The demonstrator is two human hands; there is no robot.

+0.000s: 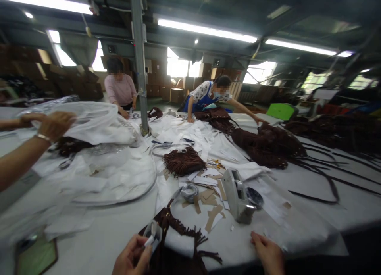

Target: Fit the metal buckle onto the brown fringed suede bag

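Observation:
At the bottom centre my left hand [133, 256] is closed, pinching a grey-and-white wrapped strip [153, 233] over a dark brown fringed bag [181, 263]. A white sheet [179, 242] lies across that bag, and its fringe spreads to the right on the table. To the right, apart from the bag, my right hand [268, 253] has thumb and fingers pressed together; anything in them is too small to make out. Beyond it stands a grey tape dispenser [238, 197]. A grey coiled strap [189, 191] lies behind the near bag.
Cardboard and paper scraps [210, 195] litter the table beside another fringed bag [184, 160]. At left, another person's hands [56, 124] hold a white plastic bag [98, 120]. Two people work across the table near brown bags [268, 142]. A phone [37, 253] lies front left; a post [138, 60] rises behind.

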